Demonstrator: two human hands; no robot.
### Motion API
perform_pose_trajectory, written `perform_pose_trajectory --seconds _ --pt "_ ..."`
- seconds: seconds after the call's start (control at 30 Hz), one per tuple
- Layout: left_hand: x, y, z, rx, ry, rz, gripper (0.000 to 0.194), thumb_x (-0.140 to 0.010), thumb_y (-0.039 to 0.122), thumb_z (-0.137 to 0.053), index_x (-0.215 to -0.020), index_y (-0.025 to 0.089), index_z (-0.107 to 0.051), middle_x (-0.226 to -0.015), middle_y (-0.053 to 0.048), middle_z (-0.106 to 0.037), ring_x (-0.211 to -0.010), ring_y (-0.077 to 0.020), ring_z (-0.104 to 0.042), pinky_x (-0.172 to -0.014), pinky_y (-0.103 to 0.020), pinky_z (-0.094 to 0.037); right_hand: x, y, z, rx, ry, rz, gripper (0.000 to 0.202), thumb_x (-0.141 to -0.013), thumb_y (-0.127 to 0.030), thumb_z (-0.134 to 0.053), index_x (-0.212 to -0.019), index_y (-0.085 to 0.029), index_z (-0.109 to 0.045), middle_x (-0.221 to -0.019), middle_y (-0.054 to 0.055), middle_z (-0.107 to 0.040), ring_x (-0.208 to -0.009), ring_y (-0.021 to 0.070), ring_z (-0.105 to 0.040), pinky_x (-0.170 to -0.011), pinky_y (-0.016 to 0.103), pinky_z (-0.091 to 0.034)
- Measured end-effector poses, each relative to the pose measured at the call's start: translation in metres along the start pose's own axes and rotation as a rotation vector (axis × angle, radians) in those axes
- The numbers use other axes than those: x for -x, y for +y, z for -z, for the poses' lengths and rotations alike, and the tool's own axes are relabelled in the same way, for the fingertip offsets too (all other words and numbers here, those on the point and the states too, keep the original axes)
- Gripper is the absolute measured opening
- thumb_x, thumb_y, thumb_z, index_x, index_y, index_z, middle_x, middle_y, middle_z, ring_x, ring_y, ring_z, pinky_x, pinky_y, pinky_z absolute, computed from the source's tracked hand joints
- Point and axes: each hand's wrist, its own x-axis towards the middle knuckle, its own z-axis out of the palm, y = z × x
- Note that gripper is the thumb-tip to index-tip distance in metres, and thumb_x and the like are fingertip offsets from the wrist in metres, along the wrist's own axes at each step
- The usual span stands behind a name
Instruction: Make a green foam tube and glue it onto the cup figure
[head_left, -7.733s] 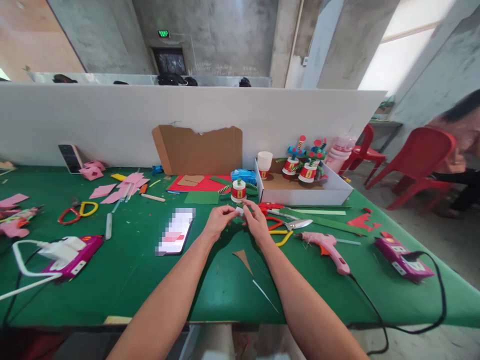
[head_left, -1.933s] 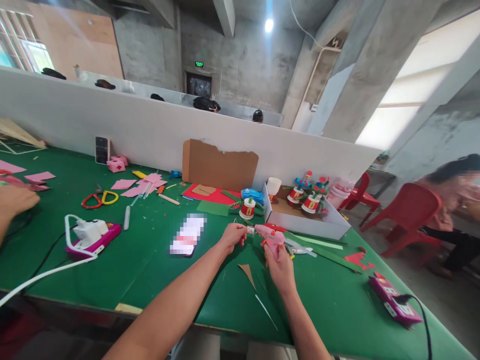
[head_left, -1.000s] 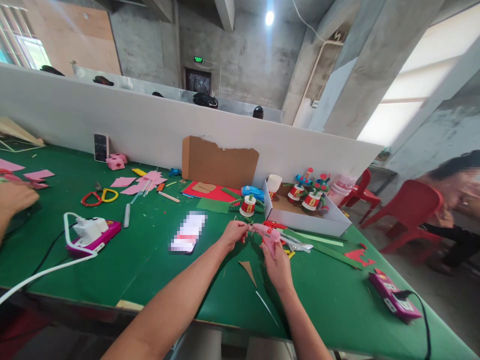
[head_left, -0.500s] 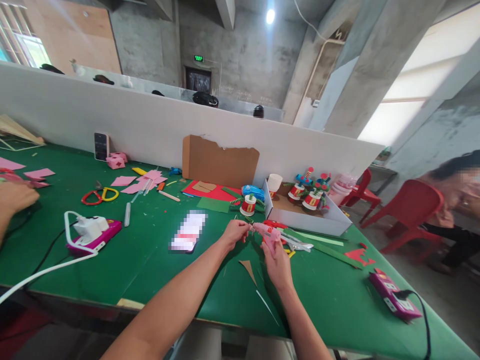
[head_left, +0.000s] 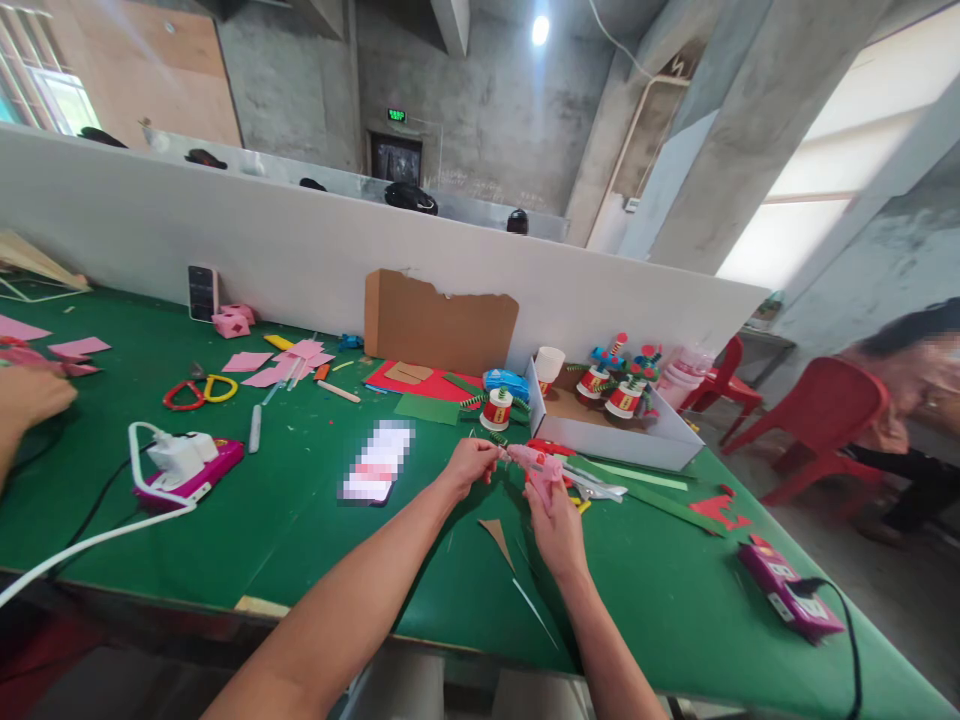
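Note:
My right hand (head_left: 556,525) is wrapped round the grip of a pink hot glue gun (head_left: 538,464), its nozzle pointing left. Close to the nozzle tip, the fingers of my left hand (head_left: 472,466) are pinched together. A short green folded paper strip (head_left: 498,438) sticks out at those fingertips; how it is gripped is partly hidden. Just beyond stands a red and white paper cup figure (head_left: 496,409) with green folded paper arms. A brown paper scrap (head_left: 495,540) and a thin white stick (head_left: 534,612) lie nearer my body.
A white box (head_left: 615,440) with more cup figures stands behind my right hand. Scissors (head_left: 596,488) and green strips (head_left: 675,508) lie beside the glue gun. Power strips sit right (head_left: 791,592) and left (head_left: 199,482); a phone (head_left: 377,462) lies left. Another person's hand (head_left: 34,405) is far left.
Almost nothing differs. Both hands keep their places, the glue gun nozzle still close to the left fingertips.

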Motion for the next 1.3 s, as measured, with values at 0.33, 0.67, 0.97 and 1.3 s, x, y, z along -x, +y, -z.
perform_pose_trajectory --seconds 0.33,0.67,0.97,1.3 --pt "-0.001 -0.001 0.000 -0.002 -0.005 -0.002 0.024 -0.073 0.018 -0.056 -0.050 0.014 -0.052 -0.040 0.007 -0.045 -0.030 -0.0035 -0.037 -0.036 -0.018 -0.028 -0.001 0.004 -0.001 0.020 0.027 0.022 0.054 -0.085 -0.047 -0.041 -0.122 -0.010 -0.054 -0.095 0.016 -0.070 -0.087 0.0270 -0.066 -0.076 0.036 -0.051" --pt "-0.002 -0.002 0.000 0.006 0.001 0.000 0.024 -0.075 0.018 -0.055 -0.051 0.014 -0.053 -0.040 0.007 -0.045 -0.030 -0.0037 -0.038 -0.035 -0.018 -0.027 -0.001 0.001 0.002 0.001 -0.017 -0.041 0.057 -0.083 -0.048 -0.039 -0.123 -0.008 -0.051 -0.095 0.016 -0.069 -0.086 0.0269 -0.065 -0.079 0.037 -0.049" --pt "-0.002 -0.003 0.000 0.064 0.012 -0.008 0.024 -0.073 0.019 -0.061 -0.051 0.013 -0.054 -0.039 0.007 -0.045 -0.030 -0.0032 -0.037 -0.034 -0.017 -0.028 -0.001 0.008 0.006 0.049 0.047 -0.079 0.048 -0.083 -0.046 -0.042 -0.113 -0.012 -0.057 -0.082 0.012 -0.069 -0.072 0.0250 -0.065 -0.064 0.033 -0.048" --pt "-0.004 -0.002 0.003 0.233 -0.046 -0.103 0.020 -0.070 0.029 -0.071 -0.073 0.010 -0.066 -0.056 0.000 -0.060 -0.044 -0.0059 -0.052 -0.051 -0.021 -0.046 0.002 0.018 0.035 -0.278 0.117 -0.226 0.037 -0.079 -0.054 -0.050 -0.083 -0.017 -0.057 -0.045 -0.005 -0.049 -0.039 0.0123 -0.044 -0.041 0.024 -0.035"
